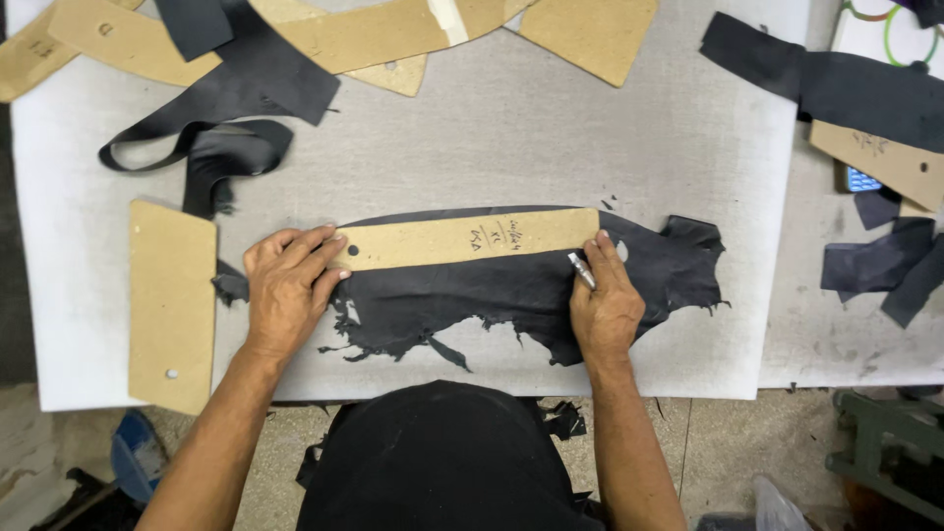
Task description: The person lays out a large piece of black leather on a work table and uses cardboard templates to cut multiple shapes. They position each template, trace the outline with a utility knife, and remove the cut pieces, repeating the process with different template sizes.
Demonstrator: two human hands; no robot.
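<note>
A long brown card strip [467, 239] lies flat on a ragged piece of black leather [511, 295], near the front edge of the counter [551, 128], about in the middle. The strip has a small round hole near its left end and some dark handwriting near its middle.

The left hand [287, 285] lies flat on the left end of the strip. Its fingers [320, 251] are spread out and press down; they are not curled around anything. The right hand [605, 300] sits at the right end of the strip. Its fingers are closed around a small silver tool [581, 269], and the tip of the tool is right by the strip's lower edge.

The leather looks soft, thin and floppy. It would bend and slide if not pinned down, so it is best held flat with an open palm. Its front edge is torn and uneven, with little bits hanging off. The card strip looks stiff and light. It could slip sideways, so pressing on its ends should keep it in place.

Another brown card shape [172, 303], a tall one with a hole near the bottom, lies by the left edge of the counter. More brown card shapes [374, 34] lie along the back edge, with black strips [236, 93] over them. Near the right edge are more black scraps [885, 261], one more brown card piece [880, 157] with dark scribbles, and a small blue thing [863, 180] peeking out from under it.
</note>
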